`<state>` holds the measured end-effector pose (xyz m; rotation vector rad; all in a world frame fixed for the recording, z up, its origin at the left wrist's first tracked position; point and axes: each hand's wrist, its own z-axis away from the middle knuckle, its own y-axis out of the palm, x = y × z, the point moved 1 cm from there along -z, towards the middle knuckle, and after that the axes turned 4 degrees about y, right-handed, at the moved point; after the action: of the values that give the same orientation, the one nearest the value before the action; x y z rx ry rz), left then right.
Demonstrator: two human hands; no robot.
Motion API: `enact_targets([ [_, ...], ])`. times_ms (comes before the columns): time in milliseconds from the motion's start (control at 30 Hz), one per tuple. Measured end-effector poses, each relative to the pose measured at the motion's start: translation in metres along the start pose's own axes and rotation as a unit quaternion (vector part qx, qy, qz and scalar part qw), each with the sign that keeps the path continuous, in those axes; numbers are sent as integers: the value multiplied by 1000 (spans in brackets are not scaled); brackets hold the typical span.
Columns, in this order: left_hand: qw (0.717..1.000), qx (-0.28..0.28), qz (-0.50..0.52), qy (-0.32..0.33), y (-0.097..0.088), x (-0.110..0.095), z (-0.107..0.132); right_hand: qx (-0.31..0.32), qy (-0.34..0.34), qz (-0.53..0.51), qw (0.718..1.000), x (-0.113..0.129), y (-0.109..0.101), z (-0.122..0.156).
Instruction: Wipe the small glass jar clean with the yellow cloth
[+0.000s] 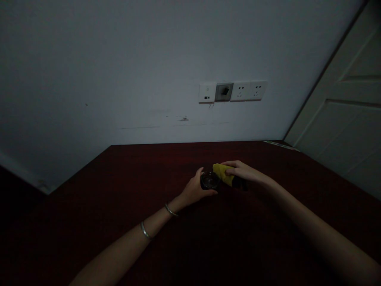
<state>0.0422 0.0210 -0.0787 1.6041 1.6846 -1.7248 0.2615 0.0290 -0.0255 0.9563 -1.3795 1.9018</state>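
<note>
My left hand (195, 188) is wrapped round the side of a small dark glass bowl (210, 181), perhaps an ashtray, with thumb and fingers on opposite sides. To its right, my right hand (240, 171) grips a yellow cloth (222, 172) that meets or nearly meets the bowl's right rim. A dark part hangs below the cloth under the right hand; the dim light hides what it is. Two silver bangles (145, 230) circle the left forearm and wrist.
A dark red tabletop (143, 171) lies beneath both hands and runs back to a pale wall (133, 59). Wall sockets and switches (233, 91) sit above the table. A panelled white door (351, 107) stands at the right. A thin printed strip (281, 145) lies near the back right edge.
</note>
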Motion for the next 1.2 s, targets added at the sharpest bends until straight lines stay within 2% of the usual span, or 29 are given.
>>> enact_targets([
  [167, 1000, -9, -13, -3, 2, 4, 1, -23, 5, 32, 999, 5, -7, 3],
  [333, 1000, -25, -5, 12, -3, 2, 0, -32, -6, 20, 999, 2, -12, 2],
  [400, 999, 2, 37, 22, -7, 3, -2, -38, -13, 12, 999, 3, -15, 3],
  [533, 987, 98, 124, 37, -15, 9, -8, -63, -19, 10, 998, 7, -22, 7],
  [600, 983, 111, 139, 41, -18, 11, -9, -74, -16, 16, 997, 11, -25, 9],
  [767, 989, 84, 116, 31, -21, 10, -6, -69, -26, -7, 997, 14, -27, 14],
  [967, 998, 28, 49, 16, -16, 12, -4, -66, -83, 2, 994, 22, -24, 18],
  [1200, 996, 66, 62, 24, -17, 15, -6, -23, -142, 120, 982, 47, -17, 39],
])
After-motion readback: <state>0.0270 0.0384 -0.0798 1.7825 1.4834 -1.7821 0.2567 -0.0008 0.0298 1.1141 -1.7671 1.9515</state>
